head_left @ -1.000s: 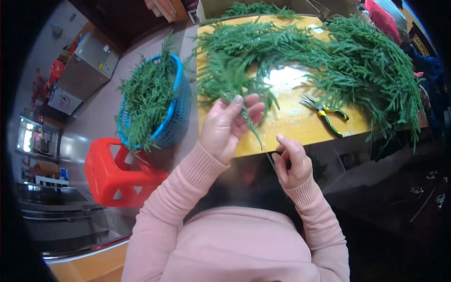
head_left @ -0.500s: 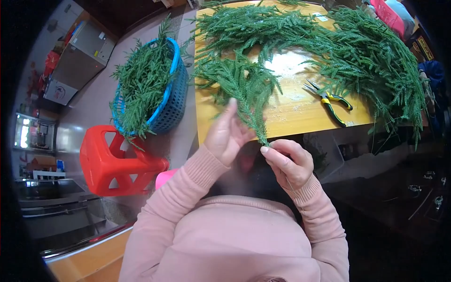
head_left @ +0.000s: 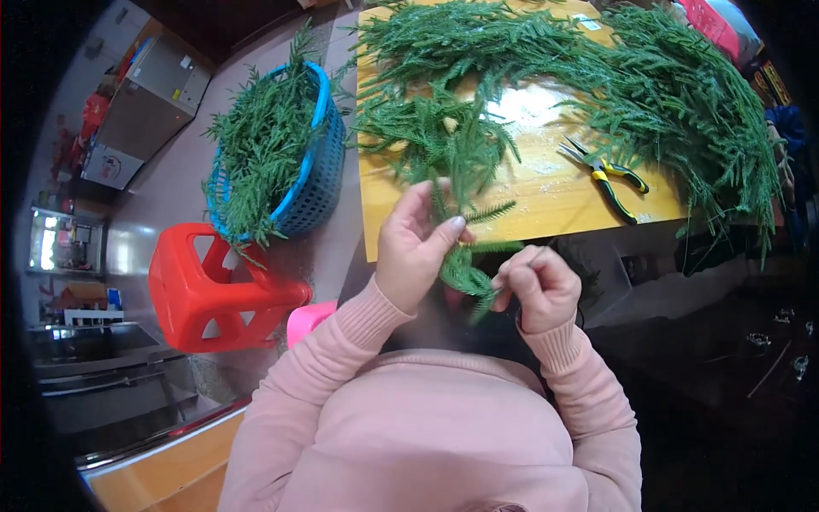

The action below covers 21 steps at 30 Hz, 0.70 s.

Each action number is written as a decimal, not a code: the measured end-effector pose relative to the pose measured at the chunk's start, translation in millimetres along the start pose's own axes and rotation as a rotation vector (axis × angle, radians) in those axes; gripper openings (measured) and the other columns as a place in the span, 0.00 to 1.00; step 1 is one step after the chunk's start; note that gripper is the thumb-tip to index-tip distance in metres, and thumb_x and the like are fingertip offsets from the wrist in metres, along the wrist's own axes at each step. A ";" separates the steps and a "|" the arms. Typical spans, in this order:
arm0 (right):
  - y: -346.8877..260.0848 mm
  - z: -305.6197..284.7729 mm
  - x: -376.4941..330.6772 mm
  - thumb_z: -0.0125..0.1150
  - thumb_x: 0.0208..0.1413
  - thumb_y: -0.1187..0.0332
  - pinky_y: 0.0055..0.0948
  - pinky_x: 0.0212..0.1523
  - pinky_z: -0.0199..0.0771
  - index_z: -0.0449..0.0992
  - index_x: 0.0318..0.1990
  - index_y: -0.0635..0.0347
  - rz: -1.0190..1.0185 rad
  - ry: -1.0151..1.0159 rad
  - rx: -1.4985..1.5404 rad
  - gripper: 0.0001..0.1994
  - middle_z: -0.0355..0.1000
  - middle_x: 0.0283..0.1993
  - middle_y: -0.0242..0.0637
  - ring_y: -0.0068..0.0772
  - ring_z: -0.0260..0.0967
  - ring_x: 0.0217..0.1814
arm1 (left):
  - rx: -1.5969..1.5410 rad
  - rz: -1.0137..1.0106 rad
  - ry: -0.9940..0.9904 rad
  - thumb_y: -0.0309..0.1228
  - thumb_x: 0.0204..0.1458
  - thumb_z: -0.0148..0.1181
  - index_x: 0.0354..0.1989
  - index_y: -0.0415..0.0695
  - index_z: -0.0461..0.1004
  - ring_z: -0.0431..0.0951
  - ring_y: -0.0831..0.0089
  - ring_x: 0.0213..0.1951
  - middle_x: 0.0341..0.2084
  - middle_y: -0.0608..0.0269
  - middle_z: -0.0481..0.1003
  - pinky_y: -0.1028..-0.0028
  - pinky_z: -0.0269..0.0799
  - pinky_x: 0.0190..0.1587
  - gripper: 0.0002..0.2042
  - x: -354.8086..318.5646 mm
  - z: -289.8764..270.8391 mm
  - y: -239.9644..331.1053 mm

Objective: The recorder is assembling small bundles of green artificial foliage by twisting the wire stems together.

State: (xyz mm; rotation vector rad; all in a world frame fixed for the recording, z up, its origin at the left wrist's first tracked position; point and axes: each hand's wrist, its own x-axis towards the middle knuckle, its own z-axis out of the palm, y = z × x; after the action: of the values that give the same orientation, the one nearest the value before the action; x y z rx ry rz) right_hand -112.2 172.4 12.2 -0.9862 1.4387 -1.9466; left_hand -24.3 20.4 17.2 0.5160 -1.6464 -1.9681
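Between my hands, just off the table's near edge, is a green artificial pine branch (head_left: 465,271) with its needled sprigs spreading apart. My left hand (head_left: 415,245) is closed around its middle, thumb on top. My right hand (head_left: 539,288) pinches at the lower sprig's end, fingers curled; a thin stem or wire seems to show there, but I cannot make it out clearly. More pine sprigs (head_left: 418,128) lie on the table just beyond my left hand. Yellow-and-black needle-nose pliers (head_left: 607,179) rest on the table with their jaws apart.
Heaps of pine greenery (head_left: 682,119) cover the back and right of the wooden table (head_left: 546,200), among white flecks. A blue basket (head_left: 311,183) full of green branches stands on the floor at left. Nearer is a red stool (head_left: 217,290), beside a pink object (head_left: 309,321).
My left hand has closed on the branch, where it was spread beside it before. The branch's lower sprigs now splay and bend, and my right hand has shifted slightly right and down.
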 end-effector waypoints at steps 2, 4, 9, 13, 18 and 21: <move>0.9 2.3 -2.2 0.53 0.58 0.68 0.15 0.18 0.66 0.73 0.37 0.67 0.160 0.145 0.165 0.09 0.72 0.26 0.38 0.21 0.69 0.24 | -0.046 -0.047 0.039 0.22 0.53 0.55 0.48 0.37 0.66 0.75 0.76 0.31 0.37 0.63 0.72 0.78 0.73 0.36 0.14 -3.4 6.1 -1.9; 2.4 4.2 1.3 0.51 0.60 0.66 0.15 0.15 0.64 0.72 0.38 0.66 0.238 0.237 0.182 0.10 0.71 0.25 0.37 0.19 0.67 0.21 | -0.069 -0.076 0.051 0.22 0.52 0.56 0.48 0.37 0.65 0.75 0.77 0.29 0.36 0.63 0.72 0.79 0.73 0.34 0.15 -6.1 10.4 -2.9; -3.4 -1.1 5.2 0.51 0.60 0.65 0.14 0.18 0.63 0.72 0.40 0.67 0.418 0.201 0.247 0.12 0.69 0.23 0.33 0.16 0.64 0.20 | 0.051 -0.118 0.058 0.22 0.52 0.57 0.44 0.37 0.65 0.72 0.80 0.25 0.33 0.66 0.70 0.81 0.71 0.30 0.12 -11.5 11.0 -5.2; 13.0 -2.4 7.3 0.49 0.61 0.67 0.15 0.23 0.63 0.71 0.43 0.67 0.361 0.187 0.072 0.11 0.67 0.23 0.31 0.16 0.62 0.22 | 0.073 -0.078 0.091 0.23 0.51 0.58 0.40 0.38 0.66 0.70 0.82 0.24 0.31 0.68 0.69 0.83 0.68 0.28 0.10 -17.0 14.0 -7.1; 11.4 7.8 3.3 0.47 0.59 0.71 0.17 0.26 0.63 0.71 0.43 0.66 0.228 0.187 -0.182 0.10 0.65 0.22 0.29 0.15 0.60 0.24 | 0.309 0.161 0.112 0.24 0.51 0.59 0.37 0.39 0.67 0.67 0.85 0.23 0.28 0.71 0.68 0.85 0.63 0.26 0.08 -20.2 7.9 -14.2; 11.7 2.1 5.4 0.47 0.56 0.76 0.22 0.27 0.66 0.72 0.42 0.65 0.144 0.113 -0.469 0.09 0.67 0.23 0.35 0.22 0.66 0.24 | 0.381 0.243 0.100 0.25 0.52 0.58 0.36 0.40 0.68 0.67 0.85 0.23 0.26 0.71 0.69 0.85 0.64 0.26 0.07 -23.7 7.0 -19.1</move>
State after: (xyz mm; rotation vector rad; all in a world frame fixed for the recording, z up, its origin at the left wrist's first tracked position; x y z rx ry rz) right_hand -113.8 163.5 2.7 -0.9425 2.0291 -1.6153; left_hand -12.4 42.7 -1.1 0.5139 -1.9281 -1.4402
